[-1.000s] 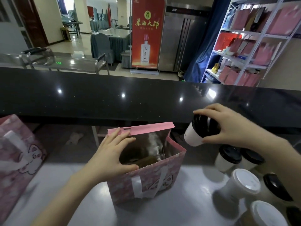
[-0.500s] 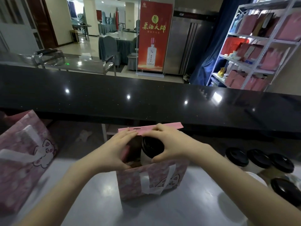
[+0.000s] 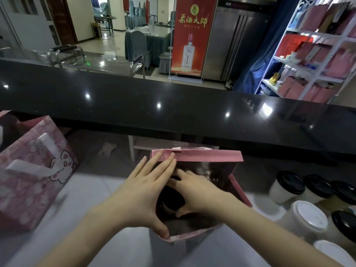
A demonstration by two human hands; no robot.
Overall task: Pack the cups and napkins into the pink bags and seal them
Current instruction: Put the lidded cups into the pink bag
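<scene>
Early on: right hand [image 3: 196,191] grips a black-lidded cup [image 3: 171,199] inside the open pink bag [image 3: 196,158], flat-fingered left hand [image 3: 146,191] props its mouth wide; spare cups [image 3: 289,187] wait on the tabletop [image 3: 96,209], no napkins visible, sealing not yet done.

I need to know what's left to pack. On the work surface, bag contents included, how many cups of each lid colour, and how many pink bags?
Pink bags: 2
Black-lid cups: 5, one of them inside the open bag
White-lid cups: 2
Total: 9
</scene>
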